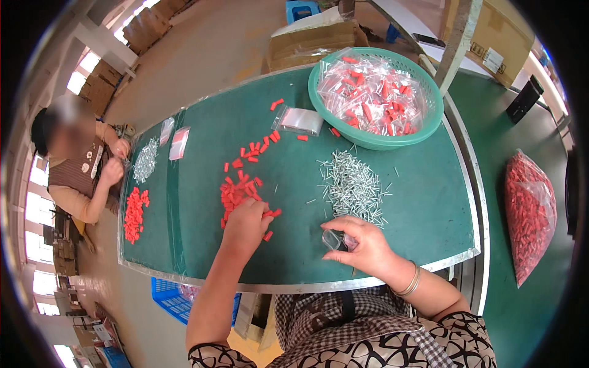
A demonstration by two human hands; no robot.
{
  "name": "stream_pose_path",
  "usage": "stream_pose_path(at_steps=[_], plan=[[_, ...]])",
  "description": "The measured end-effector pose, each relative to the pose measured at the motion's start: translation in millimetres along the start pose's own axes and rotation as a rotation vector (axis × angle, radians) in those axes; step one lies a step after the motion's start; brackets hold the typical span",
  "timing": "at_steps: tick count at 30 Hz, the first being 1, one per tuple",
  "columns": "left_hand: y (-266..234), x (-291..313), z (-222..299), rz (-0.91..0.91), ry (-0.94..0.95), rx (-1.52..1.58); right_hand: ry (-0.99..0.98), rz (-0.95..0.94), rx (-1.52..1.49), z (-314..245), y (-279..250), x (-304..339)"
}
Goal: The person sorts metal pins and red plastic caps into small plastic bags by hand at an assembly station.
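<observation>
My left hand (pixel 244 226) reaches into a heap of small red plastic pieces (pixel 236 191) on the green tabletop. Its fingers are bent together over the red pieces, with a few showing at the fingertips; how many it grips is hidden. Near the front edge, my right hand (pixel 365 245) is curled around a small clear plastic bag (pixel 332 239), whose mouth stands open toward the left. What lies inside the bag cannot be made out. Just beyond that hand spreads a pile of thin silver metal pins (pixel 353 187).
A green basket (pixel 380 143) of filled clear bags stands at the back right, beside a stack of flat bags (pixel 302 121). Across the left end, a co-worker (pixel 83 162) handles something near more red pieces (pixel 135 214) and pins (pixel 146 161). A sack of red pieces (pixel 529 211) lies far right.
</observation>
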State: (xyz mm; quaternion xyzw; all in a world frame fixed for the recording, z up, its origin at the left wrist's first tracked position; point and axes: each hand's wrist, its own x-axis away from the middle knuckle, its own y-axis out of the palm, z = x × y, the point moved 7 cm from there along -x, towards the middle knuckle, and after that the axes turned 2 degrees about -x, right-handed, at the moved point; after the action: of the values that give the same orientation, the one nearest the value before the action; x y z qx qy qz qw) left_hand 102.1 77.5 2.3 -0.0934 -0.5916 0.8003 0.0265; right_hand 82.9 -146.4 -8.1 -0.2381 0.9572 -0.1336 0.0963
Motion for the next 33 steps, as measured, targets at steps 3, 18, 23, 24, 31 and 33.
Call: stream_pose_path(at_steps=[3,18,23,24,31,33], plan=[[2,0,-7,-0.026,-0.034,0.01,0.01,-0.033,0.038,6,4,-1],[7,-5,31,0.096,0.132,-0.154,0.057,-0.022,0.021,0,-1,0],[-23,8,89,0.002,0.095,0.632,0.002,0.015,0.019,5,-3,1],[-20,10,91,0.005,0.09,0.629,-0.053,0.029,0.021,2,-2,1],[-27,19,103,0.125,0.19,0.567,-0.103,0.078,0.034,-2,-3,2],[-29,20,111,0.169,0.279,0.514,-0.041,0.04,0.006,4,0,1]])
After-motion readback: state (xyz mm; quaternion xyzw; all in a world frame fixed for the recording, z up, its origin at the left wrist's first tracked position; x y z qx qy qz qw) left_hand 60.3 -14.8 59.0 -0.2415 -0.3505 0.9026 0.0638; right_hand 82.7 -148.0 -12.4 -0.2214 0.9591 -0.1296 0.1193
